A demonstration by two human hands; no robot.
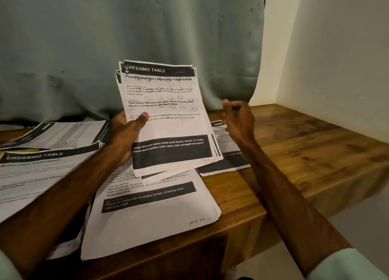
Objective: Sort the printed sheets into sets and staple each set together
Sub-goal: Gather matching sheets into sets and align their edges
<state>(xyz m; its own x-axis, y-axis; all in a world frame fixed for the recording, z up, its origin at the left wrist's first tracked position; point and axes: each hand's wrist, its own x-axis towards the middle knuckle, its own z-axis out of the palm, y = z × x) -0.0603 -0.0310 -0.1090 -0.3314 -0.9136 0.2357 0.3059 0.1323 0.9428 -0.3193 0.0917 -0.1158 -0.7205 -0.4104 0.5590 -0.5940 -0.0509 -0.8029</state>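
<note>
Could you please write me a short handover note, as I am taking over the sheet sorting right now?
Left hand grips a fanned stack of sheets, upright, top page "Pouring Skincare Lotion into Travel Bottles".
Right hand is empty, fingers loosely curled, raised beside the stack.
On the wooden table: a centre pile, left piles, a small right pile.
Done: sheets partly spread into piles.
To do: sort the held stack and staple each set; no stapler is in view.
</note>
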